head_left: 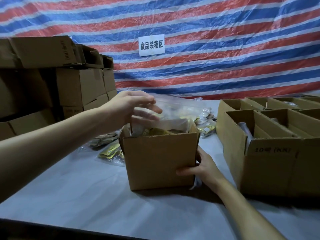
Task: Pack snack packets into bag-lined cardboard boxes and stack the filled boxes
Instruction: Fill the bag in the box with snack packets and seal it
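1. Nearest, at 5 o'clock, the right hand (202,167) grips the lower right corner of the box (159,160). The thumb lies on the front face and the fingers wrap round the side, pinning the box to the table (86,187).
2. The box stands upright at 12 o'clock, its broad face towards the person and its top open. Snack packets (159,131) show inside, up near the rim, so it looks about full.
3. Loose packets (110,151) lie on the table just beside the box at its 9 o'clock.
4. The left hand (131,108) hovers over the box's rim at 11 o'clock, fingers spread and blurred against the plastic bag (174,110) that rises out of the box. I cannot tell whether it pinches the plastic or only touches it.
5. The coming move probably turns on that loose bag mouth. It stands up at the far side, past the left fingertips, so the left hand is the nearer one to fold it down.
6. Open boxes (270,163) sit at 2 o'clock.
7. The stacked boxes (79,85) stand at 10 o'clock, on the left arm's side.
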Action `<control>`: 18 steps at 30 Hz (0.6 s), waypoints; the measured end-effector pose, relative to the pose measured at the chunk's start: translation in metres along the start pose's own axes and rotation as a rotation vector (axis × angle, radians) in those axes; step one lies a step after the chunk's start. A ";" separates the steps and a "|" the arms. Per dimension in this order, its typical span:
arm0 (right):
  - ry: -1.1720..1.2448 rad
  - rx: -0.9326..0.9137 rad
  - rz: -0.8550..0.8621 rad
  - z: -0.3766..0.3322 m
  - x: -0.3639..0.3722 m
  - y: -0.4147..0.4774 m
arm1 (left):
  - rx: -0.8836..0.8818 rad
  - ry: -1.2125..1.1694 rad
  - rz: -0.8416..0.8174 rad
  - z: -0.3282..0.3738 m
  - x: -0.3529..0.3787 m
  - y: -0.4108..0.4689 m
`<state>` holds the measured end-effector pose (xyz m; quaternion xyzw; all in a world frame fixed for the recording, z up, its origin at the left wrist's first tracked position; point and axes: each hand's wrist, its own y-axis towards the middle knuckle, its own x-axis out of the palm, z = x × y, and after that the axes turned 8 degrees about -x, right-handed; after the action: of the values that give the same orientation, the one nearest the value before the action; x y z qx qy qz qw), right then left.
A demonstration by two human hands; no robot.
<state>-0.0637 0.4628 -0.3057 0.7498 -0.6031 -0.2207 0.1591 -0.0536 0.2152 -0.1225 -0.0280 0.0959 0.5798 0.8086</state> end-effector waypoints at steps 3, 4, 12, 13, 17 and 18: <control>0.010 0.006 -0.004 0.000 0.000 0.000 | -0.019 0.020 -0.010 0.000 -0.009 0.001; 0.012 0.009 -0.002 0.001 0.000 0.000 | -0.075 0.024 -0.021 -0.003 -0.010 0.002; 0.024 0.003 -0.006 -0.001 0.000 -0.001 | -0.415 0.185 -0.063 -0.007 -0.006 0.003; 0.022 0.004 -0.007 -0.001 0.000 0.000 | -0.436 0.249 -0.037 -0.006 -0.005 0.005; 0.008 0.015 -0.007 0.000 0.000 0.001 | -0.480 0.676 0.101 -0.010 0.004 0.010; 0.006 0.016 -0.006 0.000 0.000 0.001 | -0.486 0.758 0.141 -0.010 0.007 0.011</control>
<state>-0.0640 0.4629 -0.3052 0.7537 -0.6019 -0.2140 0.1545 -0.0629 0.2237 -0.1331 -0.4206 0.2478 0.5878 0.6451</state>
